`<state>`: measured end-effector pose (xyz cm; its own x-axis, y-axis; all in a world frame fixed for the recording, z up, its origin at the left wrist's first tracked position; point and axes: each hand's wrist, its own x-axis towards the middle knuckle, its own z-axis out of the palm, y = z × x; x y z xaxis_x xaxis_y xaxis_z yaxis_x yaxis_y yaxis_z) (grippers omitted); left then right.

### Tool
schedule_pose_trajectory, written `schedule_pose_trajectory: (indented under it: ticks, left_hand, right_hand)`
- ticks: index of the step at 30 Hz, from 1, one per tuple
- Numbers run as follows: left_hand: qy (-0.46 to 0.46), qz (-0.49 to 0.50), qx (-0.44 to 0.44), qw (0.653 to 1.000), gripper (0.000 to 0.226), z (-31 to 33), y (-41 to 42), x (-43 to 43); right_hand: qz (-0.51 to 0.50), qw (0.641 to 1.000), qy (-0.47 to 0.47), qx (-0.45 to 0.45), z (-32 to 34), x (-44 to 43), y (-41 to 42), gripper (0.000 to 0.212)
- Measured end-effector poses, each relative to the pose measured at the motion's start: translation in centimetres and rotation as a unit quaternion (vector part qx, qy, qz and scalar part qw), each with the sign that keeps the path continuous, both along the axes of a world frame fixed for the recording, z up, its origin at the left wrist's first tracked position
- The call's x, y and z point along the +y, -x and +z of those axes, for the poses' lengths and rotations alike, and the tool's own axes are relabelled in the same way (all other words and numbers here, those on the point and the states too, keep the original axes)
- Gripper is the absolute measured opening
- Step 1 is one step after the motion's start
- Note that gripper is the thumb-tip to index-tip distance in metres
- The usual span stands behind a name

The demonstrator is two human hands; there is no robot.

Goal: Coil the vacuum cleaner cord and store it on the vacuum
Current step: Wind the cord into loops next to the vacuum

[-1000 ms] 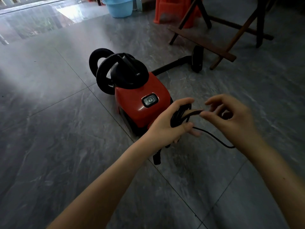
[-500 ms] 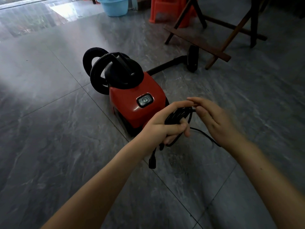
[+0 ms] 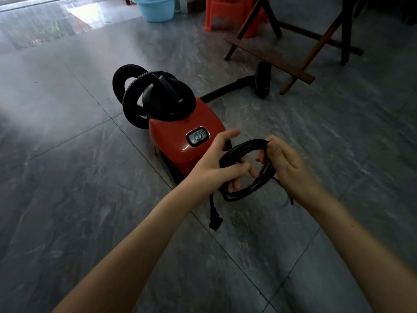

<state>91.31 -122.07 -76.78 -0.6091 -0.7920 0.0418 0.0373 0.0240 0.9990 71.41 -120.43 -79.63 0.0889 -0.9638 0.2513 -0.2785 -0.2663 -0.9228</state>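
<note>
A: Cord position?

B: Black cord (image 3: 242, 152) in a multi-strand loop, held off the floor between both hands. Left hand (image 3: 216, 163) fingers curl through the loop's near-left side, closed on the bundle; thumb sticks out toward the vacuum (image 3: 180, 141). Right hand (image 3: 286, 163) fingers wrap over the loop's top-right arc, also closed on it.

A: Loose ends?

B: Plug (image 3: 215, 222) hangs below the left fingers on a short tail. One thin strand trails under the right wrist; where it ends, cannot tell.

A: Vacuum relative to the fingers?

B: Red body just beyond the left fingertips, power switch (image 3: 197, 136) close beside the left thumb. Cannot tell whether thumb touches the casing. Ribbed hose (image 3: 128, 96) coiled on the far side, well apart from both hands.
</note>
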Motion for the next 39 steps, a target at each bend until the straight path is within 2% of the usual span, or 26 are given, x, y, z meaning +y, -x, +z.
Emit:
schedule_pose_trajectory:
  ticks: [4, 7, 12, 14, 17, 20, 23, 27, 30, 32, 34, 36, 39]
  left_hand:
    - [-0.001, -0.010, -0.028, 1.000, 0.010, -0.4, -0.6, 0.0]
    - [-0.012, -0.005, -0.011, 1.000, 0.025, -0.4, -0.3, 0.4]
    - [-0.076, -0.030, 0.073, 0.994, 0.023, 0.1, -0.1, 0.6]
    - [-0.077, -0.048, 0.082, 0.993, 0.024, 0.4, -0.2, 0.5]
    - [-0.052, -0.064, 0.061, 0.995, 0.030, 0.8, -0.1, 0.8]
    - [-0.016, -0.057, 0.012, 0.998, 0.015, 0.9, 0.1, 1.2]
    - [0.032, -0.026, -0.040, 0.998, 0.023, 0.6, 0.7, 1.7]
    - [0.044, 0.017, -0.036, 0.998, 0.021, 0.9, 1.1, 2.1]
    - [0.088, 0.062, -0.040, 0.993, 0.019, 1.0, 1.3, 2.4]
    - [0.110, 0.083, -0.036, 0.990, 0.032, 1.2, 1.5, 2.8]
    - [0.130, 0.085, -0.034, 0.987, 0.043, 1.3, 1.7, 3.0]
    - [0.140, 0.074, -0.022, 0.987, 0.040, 1.4, 1.7, 3.0]
    - [0.109, 0.067, 0.010, 0.992, 0.034, 1.3, 1.6, 2.7]
  right_hand:
    - [-0.027, 0.998, -0.013, -0.057, -0.2, 0.0, 0.3, 0.048]
    - [-0.027, 0.997, -0.025, -0.072, -0.2, -0.1, -0.1, 0.043]
    - [-0.016, 0.995, -0.032, -0.095, 0.1, -0.1, -0.9, 0.043]
    - [-0.015, 0.996, -0.028, -0.082, 0.2, -0.1, -0.8, 0.048]
    - [-0.019, 0.998, -0.014, -0.056, 0.0, 0.0, -0.8, 0.049]
    - [-0.035, 0.998, -0.013, -0.052, -0.1, -0.1, -0.7, 0.046]
    - [-0.036, 0.998, -0.014, -0.057, -0.1, -0.4, -0.5, 0.046]
    - [-0.052, 0.996, -0.011, -0.066, 0.1, -0.2, -0.6, 0.041]
    - [-0.058, 0.996, -0.002, -0.068, 0.0, 0.1, -0.5, 0.042]
    - [-0.055, 0.995, -0.006, -0.079, -0.1, 0.1, -0.6, 0.040]
    - [-0.052, 0.995, -0.014, -0.080, -0.2, 0.1, -0.7, 0.040]
    - [-0.056, 0.995, -0.020, -0.076, -0.4, 0.1, -0.7, 0.040]
    - [-0.054, 0.995, -0.021, -0.078, -0.7, 0.0, -0.7, 0.042]
